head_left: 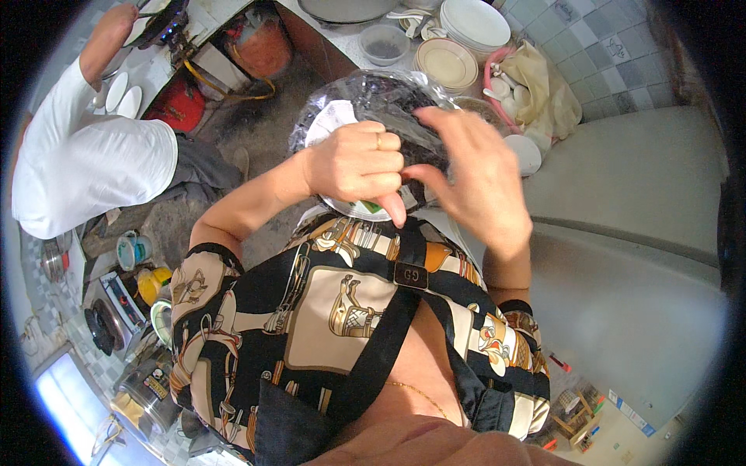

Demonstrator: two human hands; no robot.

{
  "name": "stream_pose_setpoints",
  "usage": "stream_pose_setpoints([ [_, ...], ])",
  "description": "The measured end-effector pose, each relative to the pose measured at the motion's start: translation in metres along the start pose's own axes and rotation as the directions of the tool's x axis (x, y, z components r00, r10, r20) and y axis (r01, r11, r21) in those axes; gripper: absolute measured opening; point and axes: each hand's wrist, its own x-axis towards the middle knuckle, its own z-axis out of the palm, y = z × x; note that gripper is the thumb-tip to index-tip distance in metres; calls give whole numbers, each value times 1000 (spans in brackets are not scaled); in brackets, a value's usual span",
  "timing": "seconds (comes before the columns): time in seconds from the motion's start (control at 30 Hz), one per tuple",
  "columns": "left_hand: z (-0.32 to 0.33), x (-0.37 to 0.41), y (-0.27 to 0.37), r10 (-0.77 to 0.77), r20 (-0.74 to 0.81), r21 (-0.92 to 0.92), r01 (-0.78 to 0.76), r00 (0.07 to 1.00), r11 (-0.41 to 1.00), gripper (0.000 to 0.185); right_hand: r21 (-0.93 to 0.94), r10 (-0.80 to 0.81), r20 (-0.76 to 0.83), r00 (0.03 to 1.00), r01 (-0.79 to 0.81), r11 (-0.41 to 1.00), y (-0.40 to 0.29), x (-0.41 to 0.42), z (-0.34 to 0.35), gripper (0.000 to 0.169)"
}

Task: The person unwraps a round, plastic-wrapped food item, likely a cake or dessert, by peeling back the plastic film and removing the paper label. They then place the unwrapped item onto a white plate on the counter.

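My left hand [358, 163], with a gold ring, is curled into a fist with its thumb pointing down, over a crinkled clear plastic bag [373, 87]. Whether the fist grips the film is hidden. My right hand [478, 175], slightly blurred, is at the bag's right side with its thumb and forefinger apart. Dark contents and a white, printed paper-like piece [332, 119] show through the plastic. Below my hands, a round clear rim [355, 212] and a bit of green are close to my waist.
Stacked white plates [475, 23], a plate with a brown rim [446, 63], a clear bowl [383, 45] and a pink basket [489, 76] of spoons stand ahead. At left, a person in a white top [99, 169] works at a counter. A grey appliance-like surface [629, 175] is at right.
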Motion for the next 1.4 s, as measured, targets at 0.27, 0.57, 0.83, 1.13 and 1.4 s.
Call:
stream_pose_setpoints([
  [0.27,-4,-16,-3,-140,-201,-97,122,970,988,57,313,195,46,980,-199,929,15,-4,32,10],
  [0.57,-9,-21,2,-349,-455,-291,233,820,928,63,414,-137,-272,952,244,877,16,-19,20,11],
  [0.83,-19,-22,10,-322,-411,-179,271,853,946,62,706,-364,58,929,220,674,17,-20,14,11],
  [1.13,1,-7,2,-100,-233,78,121,967,990,55,205,-16,94,995,-3,979,-20,-5,34,34],
  [1.4,-5,2,-3,-537,-332,1,570,775,822,32,41,-112,-46,993,114,993,14,-12,56,20],
])
